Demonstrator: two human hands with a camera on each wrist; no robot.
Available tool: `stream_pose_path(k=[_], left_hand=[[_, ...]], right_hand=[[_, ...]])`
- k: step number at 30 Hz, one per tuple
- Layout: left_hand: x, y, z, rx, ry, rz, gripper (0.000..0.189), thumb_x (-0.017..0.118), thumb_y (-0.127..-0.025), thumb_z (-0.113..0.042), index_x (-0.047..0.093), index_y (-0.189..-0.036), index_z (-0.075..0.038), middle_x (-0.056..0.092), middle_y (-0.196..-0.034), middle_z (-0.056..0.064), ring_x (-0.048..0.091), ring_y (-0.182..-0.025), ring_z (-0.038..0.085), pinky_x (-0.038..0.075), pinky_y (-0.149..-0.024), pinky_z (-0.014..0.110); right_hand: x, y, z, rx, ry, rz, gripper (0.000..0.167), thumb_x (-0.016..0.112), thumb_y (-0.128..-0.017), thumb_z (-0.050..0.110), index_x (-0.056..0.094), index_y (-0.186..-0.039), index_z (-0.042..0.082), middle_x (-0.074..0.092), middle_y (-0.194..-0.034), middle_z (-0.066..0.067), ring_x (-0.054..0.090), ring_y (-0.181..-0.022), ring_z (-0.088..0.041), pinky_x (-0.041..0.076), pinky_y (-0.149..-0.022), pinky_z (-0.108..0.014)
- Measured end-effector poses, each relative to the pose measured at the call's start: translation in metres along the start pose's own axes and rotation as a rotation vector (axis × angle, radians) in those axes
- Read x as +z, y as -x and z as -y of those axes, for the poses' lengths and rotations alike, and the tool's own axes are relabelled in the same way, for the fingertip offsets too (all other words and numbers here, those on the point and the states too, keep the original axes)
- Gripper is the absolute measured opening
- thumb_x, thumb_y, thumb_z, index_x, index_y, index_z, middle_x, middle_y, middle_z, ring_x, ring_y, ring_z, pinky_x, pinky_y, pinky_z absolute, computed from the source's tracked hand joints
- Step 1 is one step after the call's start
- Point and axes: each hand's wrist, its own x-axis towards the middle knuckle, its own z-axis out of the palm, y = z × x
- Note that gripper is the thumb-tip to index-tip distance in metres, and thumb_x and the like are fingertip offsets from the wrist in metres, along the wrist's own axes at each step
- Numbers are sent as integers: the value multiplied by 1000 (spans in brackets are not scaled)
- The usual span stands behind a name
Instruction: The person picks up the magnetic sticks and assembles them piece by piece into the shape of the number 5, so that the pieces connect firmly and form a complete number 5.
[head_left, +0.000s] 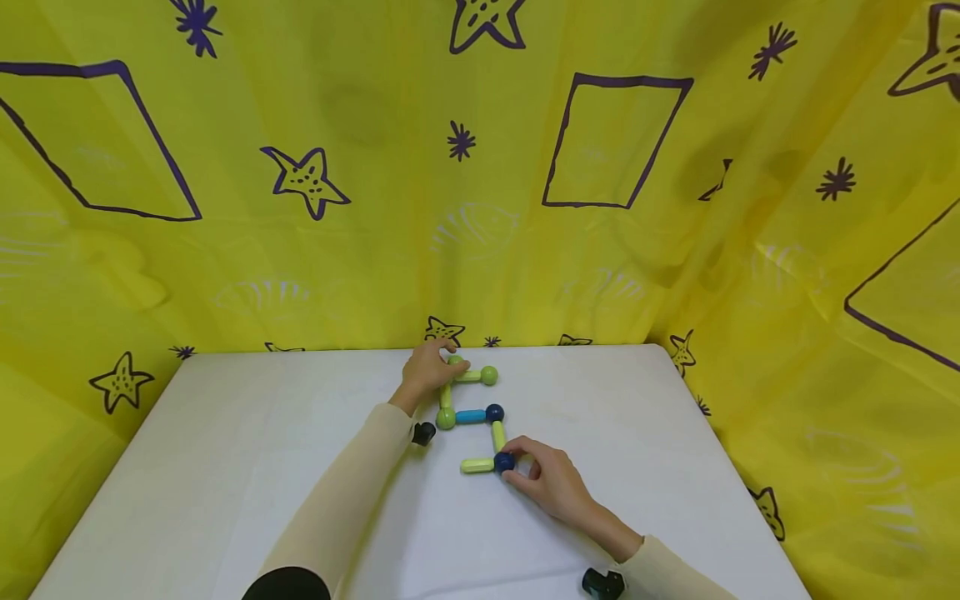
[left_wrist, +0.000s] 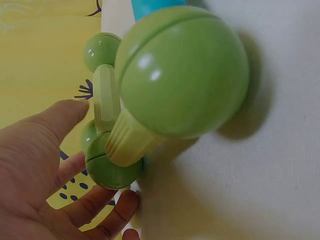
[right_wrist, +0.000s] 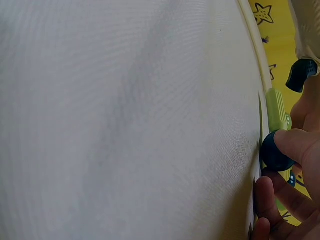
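Observation:
A zigzag chain of balls and short rods lies on the white table. At its far corner my left hand (head_left: pixel 427 369) holds a green ball (left_wrist: pixel 114 165) between thumb and fingers. From that ball one pale green rod (left_wrist: pixel 106 97) leads to another green ball (head_left: pixel 489 375). A second rod comes nearer to a large green ball (left_wrist: pixel 182 72). A blue rod (head_left: pixel 471 416) links this one to a dark blue ball (head_left: pixel 494 412). My right hand (head_left: pixel 553 482) pinches the nearest dark blue ball (right_wrist: pixel 276 151), from which a pale green rod (head_left: pixel 477 466) points left with a bare end.
The white table (head_left: pixel 225 483) spreads to both sides of the chain. A yellow curtain (head_left: pixel 375 267) with drawn stars and shapes hangs behind and beside it. Black wrist devices (head_left: pixel 423 433) sit at both cuffs, the left one close to the large green ball.

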Motion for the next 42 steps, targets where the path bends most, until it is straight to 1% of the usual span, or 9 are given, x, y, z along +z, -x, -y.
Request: stream_pose_path(k=[4, 9, 16, 18, 22, 24, 29, 35, 42], left_hand=[[2, -1, 1, -28, 1, -14, 37, 78, -88, -38, 70, -114, -12, 67, -105, 9, 59, -88, 24, 46, -72, 37], [4, -2, 1, -61, 36, -18, 35, 78, -88, -35, 71, -113, -10, 66, -112, 10, 60, -89, 25, 47, -74, 37], [8, -1, 2, -63, 78, -41, 34, 79, -89, -30, 71, -112, -7, 67, -106, 13, 62, -89, 26, 50, -73, 37], [8, -2, 3, -59, 111, -55, 33, 78, -89, -27, 72, -113, -6, 68, -106, 13, 62, -90, 26, 51, -73, 36], [6, -4, 4, -10, 193, -74, 31, 78, -89, -21, 72, -115, -4, 68, -102, 13, 61, -90, 26, 52, -74, 34], [2, -4, 3, 25, 229, -66, 31, 79, -89, -19, 72, -115, -3, 68, -100, 13, 60, -90, 26, 51, -73, 33], [-9, 2, 1, 80, 237, -29, 32, 80, -89, -23, 72, -114, -6, 70, -99, 11, 62, -90, 26, 50, -70, 33], [-22, 18, 3, 160, 254, -29, 33, 81, -89, -26, 75, -115, -7, 74, -99, 7, 61, -90, 24, 49, -75, 35], [-28, 49, 3, 235, 306, 7, 26, 81, -86, -16, 74, -110, -8, 75, -100, 6, 63, -94, 29, 48, -82, 37]], right_hand=[[0, 0, 1, 2, 3, -2, 29, 82, -89, 22, 69, -115, 26, 69, -101, 12, 49, -59, -2, 41, -53, -22], [0, 0, 0, -2, 6, -4, 29, 82, -89, 22, 69, -115, 26, 69, -102, 12, 49, -59, -2, 41, -54, -23], [1, 0, 1, 9, 8, -4, 29, 82, -89, 22, 70, -115, 27, 69, -102, 12, 48, -59, -2, 41, -54, -22], [1, 0, 1, 11, 5, 0, 29, 82, -89, 22, 70, -115, 27, 69, -102, 12, 48, -59, -3, 41, -54, -22], [0, 1, 2, 2, -2, -1, 29, 82, -89, 21, 70, -115, 26, 69, -101, 12, 49, -59, -2, 41, -54, -22], [-1, 1, 2, -6, -4, -7, 30, 82, -89, 20, 70, -115, 26, 69, -101, 11, 48, -58, -2, 41, -53, -22], [-1, 0, 1, -14, -11, -11, 30, 83, -88, 20, 70, -115, 26, 70, -101, 11, 48, -58, -2, 40, -52, -22], [1, 0, -1, -17, -2, -7, 30, 83, -89, 21, 69, -115, 27, 70, -102, 11, 48, -58, -2, 41, -53, -23], [0, 0, 0, -20, 5, -5, 30, 82, -89, 19, 69, -115, 27, 70, -102, 10, 49, -58, -2, 41, -53, -23]])
